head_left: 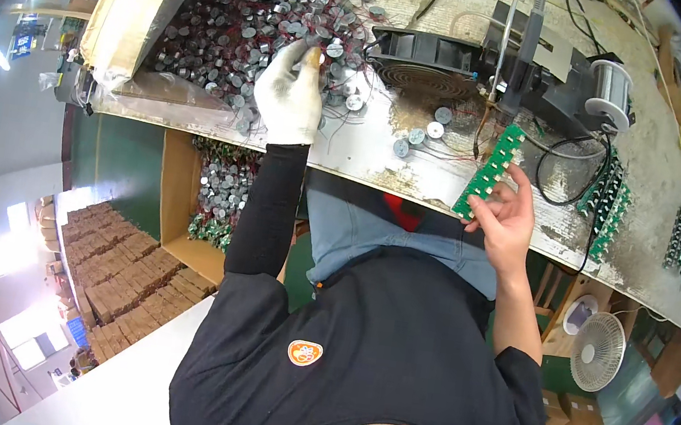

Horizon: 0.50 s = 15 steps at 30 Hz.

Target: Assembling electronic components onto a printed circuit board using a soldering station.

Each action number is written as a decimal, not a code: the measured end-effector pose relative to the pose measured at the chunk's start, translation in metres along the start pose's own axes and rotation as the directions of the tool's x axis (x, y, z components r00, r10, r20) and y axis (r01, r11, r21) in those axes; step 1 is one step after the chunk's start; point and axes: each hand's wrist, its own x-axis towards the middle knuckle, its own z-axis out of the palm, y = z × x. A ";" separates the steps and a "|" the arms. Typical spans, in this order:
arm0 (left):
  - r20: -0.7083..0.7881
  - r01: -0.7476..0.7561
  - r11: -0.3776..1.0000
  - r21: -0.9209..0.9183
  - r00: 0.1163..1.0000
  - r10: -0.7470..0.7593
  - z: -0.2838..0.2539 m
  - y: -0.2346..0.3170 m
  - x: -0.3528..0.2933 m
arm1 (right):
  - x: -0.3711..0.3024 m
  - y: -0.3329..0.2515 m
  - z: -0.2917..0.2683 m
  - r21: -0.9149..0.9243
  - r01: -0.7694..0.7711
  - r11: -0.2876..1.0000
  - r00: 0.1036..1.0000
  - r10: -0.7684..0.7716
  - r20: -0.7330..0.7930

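My left hand [290,103], in a whitish glove, reaches to the near right side of a large pile of small round silver parts with thin red wires [245,19]. Its thumb and finger are brought together among the parts; what lies between the tips is too small to make out. My bare right hand [509,222] grips the lower end of a green circuit board strip [492,171], thumb on top. The strip stands tilted over the table's front edge, with a row of small pale components along it. A few loose round parts [436,130] lie between my hands.
A black cooling fan [426,54] stands behind the loose parts. Right of it are a soldering stand [499,87] and a solder wire spool [611,92] with trailing cables. More green boards [610,201] lie farther right. Below the table, a cardboard box [179,200] holds further parts.
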 end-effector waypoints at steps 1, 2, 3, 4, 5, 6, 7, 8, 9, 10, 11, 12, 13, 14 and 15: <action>0.024 0.234 0.955 -0.183 0.972 -0.234 0.002 0.011 -0.003 | 0.000 0.002 -0.001 0.010 0.002 1.000 1.000 -0.002 0.004; -0.002 0.192 0.961 -0.198 0.981 -0.196 0.005 0.008 -0.003 | 0.000 0.002 -0.002 0.007 0.005 1.000 1.000 -0.005 0.000; -0.025 0.152 0.966 -0.211 0.987 -0.161 0.008 0.007 -0.004 | -0.001 0.003 -0.003 0.016 0.001 1.000 1.000 -0.001 0.008; -0.008 0.185 0.957 -0.222 0.981 -0.192 0.010 0.008 -0.008 | -0.002 0.003 -0.003 0.026 -0.005 1.000 1.000 0.005 0.016; 0.008 0.192 0.939 -0.285 0.980 -0.198 0.012 0.009 -0.015 | -0.002 0.003 -0.004 0.033 -0.012 0.999 1.000 0.011 0.012; 0.027 0.200 0.916 -0.346 0.979 -0.204 0.013 0.016 -0.022 | -0.002 0.003 -0.004 0.029 -0.015 0.999 1.000 0.015 0.003; 0.102 0.283 0.867 -0.410 0.959 -0.265 0.011 0.020 -0.028 | -0.002 0.003 -0.005 0.034 -0.017 0.999 1.000 0.016 0.009; 0.140 0.307 0.849 -0.431 0.952 -0.273 0.010 0.022 -0.036 | -0.002 0.002 -0.005 0.039 -0.020 0.999 1.000 0.019 0.015; 0.179 0.333 0.828 -0.451 0.943 -0.282 0.009 0.024 -0.045 | -0.002 0.001 -0.004 0.035 -0.028 0.999 0.999 0.027 0.025; 0.204 0.358 0.802 -0.478 0.933 -0.295 0.010 0.034 -0.055 | -0.002 0.001 -0.005 0.032 -0.024 0.999 0.999 0.023 0.024; 0.294 0.424 0.798 -0.428 0.901 -0.321 0.006 0.038 -0.064 | -0.002 0.003 -0.006 0.028 -0.021 0.999 1.000 0.020 0.022; 0.296 0.440 0.780 -0.445 0.894 -0.336 0.007 0.042 -0.074 | -0.002 0.004 -0.006 0.023 -0.020 1.000 1.000 0.020 0.020; 0.336 0.457 0.788 -0.413 0.881 -0.334 0.006 0.045 -0.083 | -0.002 0.002 -0.006 0.023 -0.032 0.999 0.999 0.031 0.020; 0.377 0.471 0.796 -0.380 0.865 -0.332 0.006 0.047 -0.092 | -0.001 0.000 -0.006 0.022 -0.044 0.999 0.999 0.043 0.020; 0.385 0.477 0.794 -0.377 0.861 -0.334 0.008 0.049 -0.101 | 0.001 0.001 -0.006 0.040 -0.029 0.999 0.999 0.028 0.029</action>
